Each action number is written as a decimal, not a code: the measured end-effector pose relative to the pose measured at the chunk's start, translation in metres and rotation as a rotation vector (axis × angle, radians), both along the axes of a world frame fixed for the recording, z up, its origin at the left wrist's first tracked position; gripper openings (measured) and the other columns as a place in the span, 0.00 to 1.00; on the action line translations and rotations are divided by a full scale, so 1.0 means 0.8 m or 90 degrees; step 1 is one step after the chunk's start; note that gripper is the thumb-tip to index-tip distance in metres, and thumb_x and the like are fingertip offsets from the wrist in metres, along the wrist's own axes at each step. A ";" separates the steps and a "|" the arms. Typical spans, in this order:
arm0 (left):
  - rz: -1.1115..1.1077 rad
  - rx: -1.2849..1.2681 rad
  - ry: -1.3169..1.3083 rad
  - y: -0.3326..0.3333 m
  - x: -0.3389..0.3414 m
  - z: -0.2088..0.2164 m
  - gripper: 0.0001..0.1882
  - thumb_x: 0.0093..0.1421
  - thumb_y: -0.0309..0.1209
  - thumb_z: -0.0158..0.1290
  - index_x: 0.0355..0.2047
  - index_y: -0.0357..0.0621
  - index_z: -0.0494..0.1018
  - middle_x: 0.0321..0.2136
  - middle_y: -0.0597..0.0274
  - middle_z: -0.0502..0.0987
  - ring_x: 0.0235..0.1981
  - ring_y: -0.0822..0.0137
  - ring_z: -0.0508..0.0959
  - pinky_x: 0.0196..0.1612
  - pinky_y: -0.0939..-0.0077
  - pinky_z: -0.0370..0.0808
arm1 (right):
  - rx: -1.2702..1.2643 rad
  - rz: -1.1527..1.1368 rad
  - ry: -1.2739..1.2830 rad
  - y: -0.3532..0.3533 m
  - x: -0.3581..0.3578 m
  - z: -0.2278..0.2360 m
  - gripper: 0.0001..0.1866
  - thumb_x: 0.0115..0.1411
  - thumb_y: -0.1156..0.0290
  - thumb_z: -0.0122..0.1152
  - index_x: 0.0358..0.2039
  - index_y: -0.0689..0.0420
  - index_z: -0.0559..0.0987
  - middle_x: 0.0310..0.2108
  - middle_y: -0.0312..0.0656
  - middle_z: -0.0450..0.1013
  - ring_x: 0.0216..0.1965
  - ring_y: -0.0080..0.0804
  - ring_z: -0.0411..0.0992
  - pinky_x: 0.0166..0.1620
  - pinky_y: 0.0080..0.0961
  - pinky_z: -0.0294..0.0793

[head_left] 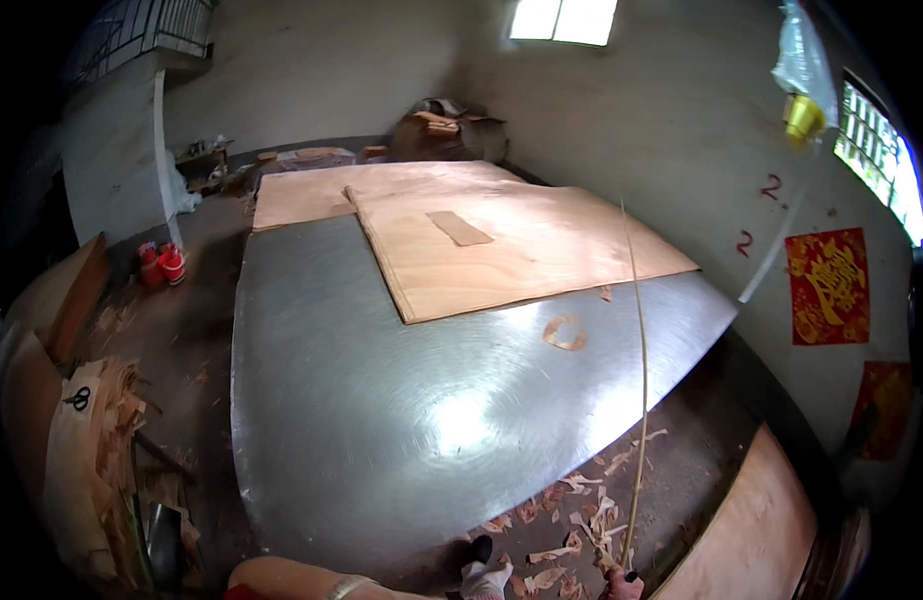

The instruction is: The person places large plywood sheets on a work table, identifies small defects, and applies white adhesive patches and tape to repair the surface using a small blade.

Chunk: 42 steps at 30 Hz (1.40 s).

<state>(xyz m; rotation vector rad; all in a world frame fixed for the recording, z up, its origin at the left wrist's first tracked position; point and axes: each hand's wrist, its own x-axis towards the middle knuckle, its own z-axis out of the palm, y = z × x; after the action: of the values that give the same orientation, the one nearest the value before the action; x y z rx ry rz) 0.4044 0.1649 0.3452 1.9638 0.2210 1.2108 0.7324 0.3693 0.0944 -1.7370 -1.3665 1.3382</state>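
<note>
— Stick (640, 380): where is it?
— A thin, long one, rising from the lower right of the frame up across the metal tabletop's (401, 420) right edge.
— Who holds it?
— The right hand (621, 585), at the bottom edge; its fingers are closed around the stick's lower end.
— And the left hand?
— Only a forearm (301, 582) at the bottom; its fingers are out of frame.
— Anything else?
— Veneer sheets (521, 250) lie on the tabletop, upper centre; scraps (571, 510) litter the floor.
</note>
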 end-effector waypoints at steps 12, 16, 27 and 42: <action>1.087 -0.260 0.175 0.401 -0.396 -0.342 0.11 0.45 0.31 0.57 0.27 0.39 0.69 0.35 0.55 0.72 0.37 0.60 0.71 0.41 0.72 0.67 | 0.037 -0.008 -0.018 0.389 -0.199 0.019 0.14 0.46 0.65 0.56 0.13 0.62 0.70 0.06 0.37 0.60 0.03 0.27 0.54 0.07 0.25 0.56; 1.310 -0.132 0.474 0.455 -0.467 -0.383 0.26 0.42 0.34 0.59 0.40 0.40 0.63 0.40 0.49 0.65 0.42 0.52 0.67 0.44 0.63 0.65 | -0.124 -0.004 0.195 0.466 -0.219 -0.016 0.14 0.49 0.63 0.56 0.17 0.62 0.71 0.07 0.38 0.62 0.05 0.27 0.57 0.09 0.24 0.58; 1.094 -0.220 0.793 0.459 -0.515 -0.323 0.07 0.48 0.32 0.53 0.26 0.43 0.72 0.29 0.58 0.72 0.34 0.58 0.72 0.35 0.65 0.70 | 0.261 0.622 -0.772 0.647 -0.462 0.020 0.18 0.50 0.56 0.52 0.37 0.55 0.75 0.33 0.47 0.74 0.35 0.44 0.73 0.37 0.34 0.72; 1.203 -0.170 0.343 0.498 -0.535 -0.233 0.02 0.47 0.22 0.52 0.23 0.36 0.71 0.21 0.56 0.72 0.23 0.63 0.74 0.27 0.73 0.71 | 0.173 0.733 -0.495 0.542 -0.539 0.092 0.33 0.45 0.41 0.51 0.31 0.63 0.77 0.29 0.49 0.74 0.31 0.41 0.73 0.36 0.30 0.70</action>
<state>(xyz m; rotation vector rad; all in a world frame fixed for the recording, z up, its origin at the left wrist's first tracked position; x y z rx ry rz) -0.0234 0.5636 0.1590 1.4036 2.7174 1.3223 0.3016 0.8028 0.1678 -1.2783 -3.1058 0.8023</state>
